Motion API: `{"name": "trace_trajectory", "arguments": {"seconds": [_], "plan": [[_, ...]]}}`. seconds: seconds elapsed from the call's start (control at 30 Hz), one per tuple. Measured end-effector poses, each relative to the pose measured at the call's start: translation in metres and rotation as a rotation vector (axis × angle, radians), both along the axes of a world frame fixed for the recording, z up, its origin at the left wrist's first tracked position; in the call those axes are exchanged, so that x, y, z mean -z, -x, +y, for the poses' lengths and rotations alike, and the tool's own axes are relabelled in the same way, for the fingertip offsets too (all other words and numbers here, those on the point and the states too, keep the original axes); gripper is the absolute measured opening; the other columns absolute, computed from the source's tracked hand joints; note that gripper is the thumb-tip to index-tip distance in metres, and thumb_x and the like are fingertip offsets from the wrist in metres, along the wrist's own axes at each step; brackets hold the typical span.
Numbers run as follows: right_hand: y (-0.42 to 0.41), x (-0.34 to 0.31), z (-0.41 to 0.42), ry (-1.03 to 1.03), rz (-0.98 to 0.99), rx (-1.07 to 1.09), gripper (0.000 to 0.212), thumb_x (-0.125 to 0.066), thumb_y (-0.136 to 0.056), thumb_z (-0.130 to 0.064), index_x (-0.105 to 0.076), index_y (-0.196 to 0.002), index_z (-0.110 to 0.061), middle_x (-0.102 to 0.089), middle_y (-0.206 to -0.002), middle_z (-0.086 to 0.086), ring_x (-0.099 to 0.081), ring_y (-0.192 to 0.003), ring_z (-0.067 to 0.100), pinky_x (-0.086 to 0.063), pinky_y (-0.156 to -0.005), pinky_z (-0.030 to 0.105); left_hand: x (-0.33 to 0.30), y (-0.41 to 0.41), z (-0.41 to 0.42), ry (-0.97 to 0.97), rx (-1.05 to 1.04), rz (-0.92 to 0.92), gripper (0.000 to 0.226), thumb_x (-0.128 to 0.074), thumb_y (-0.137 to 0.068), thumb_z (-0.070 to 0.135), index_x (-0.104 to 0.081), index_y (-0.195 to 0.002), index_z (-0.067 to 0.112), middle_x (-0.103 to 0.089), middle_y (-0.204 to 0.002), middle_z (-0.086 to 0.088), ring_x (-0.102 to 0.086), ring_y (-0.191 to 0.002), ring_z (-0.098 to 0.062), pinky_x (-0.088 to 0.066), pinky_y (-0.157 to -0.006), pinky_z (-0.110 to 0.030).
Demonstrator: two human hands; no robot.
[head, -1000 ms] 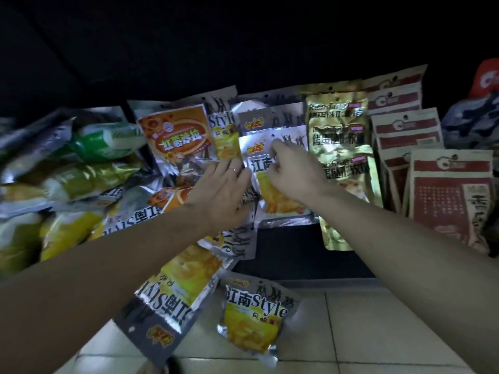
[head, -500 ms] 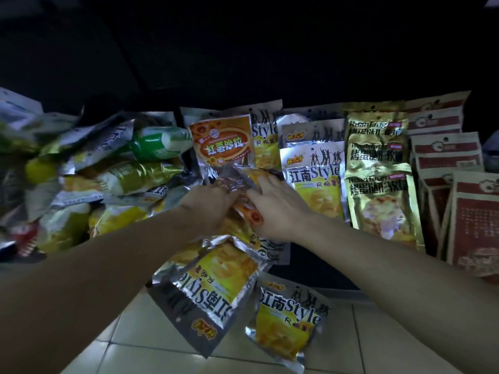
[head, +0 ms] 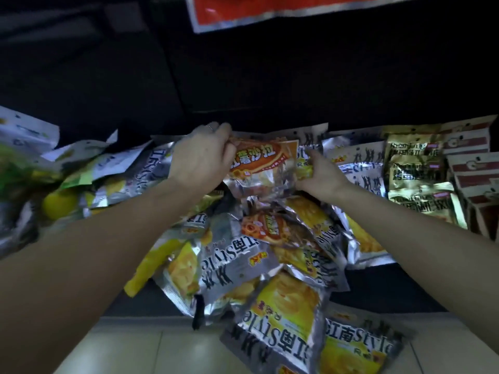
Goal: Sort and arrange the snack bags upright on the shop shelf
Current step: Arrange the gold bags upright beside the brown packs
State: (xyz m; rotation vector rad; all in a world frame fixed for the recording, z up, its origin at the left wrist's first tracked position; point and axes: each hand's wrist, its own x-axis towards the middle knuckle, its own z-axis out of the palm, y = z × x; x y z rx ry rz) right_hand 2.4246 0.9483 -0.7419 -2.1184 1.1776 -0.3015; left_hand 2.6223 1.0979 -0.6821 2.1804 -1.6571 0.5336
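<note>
While two silver-and-yellow bags point(head: 305, 327) hang off the shelf edge nearest me over the floor tiles point(head: 172, 349), a loose heap point(head: 256, 247) lies behind them. Farther in, the left hand point(head: 201, 157) pinches an orange bag point(head: 260, 163) by its top corner, upright; the right hand point(head: 321, 175) curls on its other side. Sorting looks underway: next, probably seat it straight beside the gold bags point(head: 415, 168).

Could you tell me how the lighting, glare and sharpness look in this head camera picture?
Head view: dim overall, the shelf back nearly black; glare glints on the foil of the silver bags; the far-left green bags are smeared by blur; wide-angle distortion bows the edges. The orange bag held by the left hand and right hand reads fairly sharp.
</note>
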Motion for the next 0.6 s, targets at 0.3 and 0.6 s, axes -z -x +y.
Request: {"name": "trace_trajectory", "arguments": {"seconds": [0.3,0.6], "plan": [[-0.07,0.012,-0.012,-0.299,-0.276,0.391,0.06,-0.074,-0.087,-0.009,-0.047,-0.141,-0.017,-0.063,-0.119,0.009,-0.064,-0.106,0.029,-0.057,-0.087,0.043,0.023,-0.038,0.01,-0.118,0.286,0.094,0.023,-0.055,-0.091,0.026,-0.063,-0.108,0.013,-0.062,-0.098,-0.007,-0.062,-0.088,-0.033,-0.05,-0.065,-0.039],[-0.071,-0.046,0.006,-0.206,-0.472,0.385,0.015,-0.056,-0.073,-0.011,-0.067,-0.067,-0.019,-0.064,-0.074,0.009,-0.063,-0.077,0.026,-0.052,-0.071,0.039,0.004,-0.03,-0.016,-0.213,0.405,-0.105,0.027,-0.059,-0.097,0.035,-0.075,-0.112,0.019,-0.039,-0.152,-0.017,-0.033,-0.139,-0.038,-0.031,-0.113,-0.049]]}}
